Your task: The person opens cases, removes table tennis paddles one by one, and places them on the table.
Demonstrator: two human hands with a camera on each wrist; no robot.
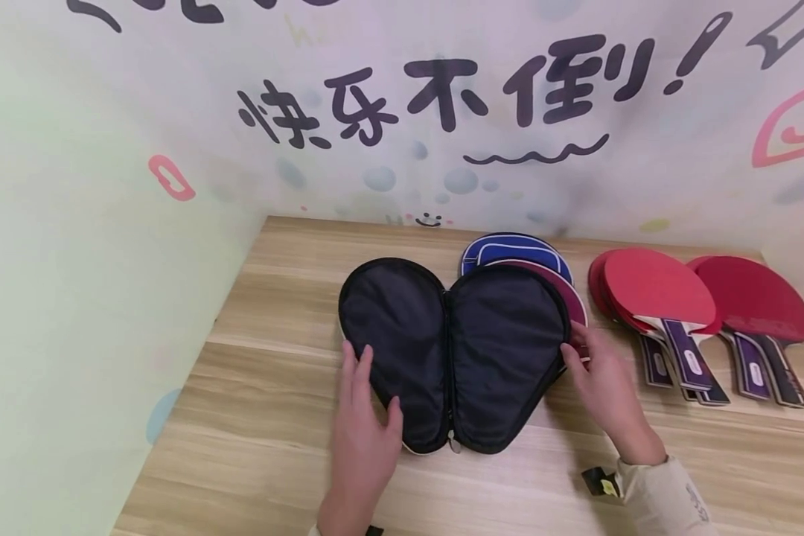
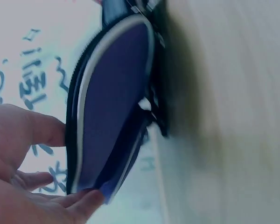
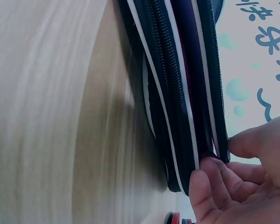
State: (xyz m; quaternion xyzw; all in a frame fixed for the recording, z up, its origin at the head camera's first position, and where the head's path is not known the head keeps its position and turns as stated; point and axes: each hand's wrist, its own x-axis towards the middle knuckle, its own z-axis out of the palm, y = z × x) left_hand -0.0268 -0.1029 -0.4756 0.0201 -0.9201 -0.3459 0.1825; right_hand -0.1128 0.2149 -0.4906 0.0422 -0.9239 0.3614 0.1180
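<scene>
A table tennis racket case lies unzipped and spread flat, its two black-lined halves joined along the middle with a zipper pull at the near end. At the left half's edge, my left hand has its thumb on one side and fingers on the other; the left wrist view shows the purplish outer shell with pale piping. My right hand pinches the right half's rim, thumb above and fingers below. Under that half, a maroon case and a blue case stick out.
Several red table tennis rackets are stacked to the right, and more red rackets lie beyond them. The wooden table meets a printed wall at the back and another wall at the left.
</scene>
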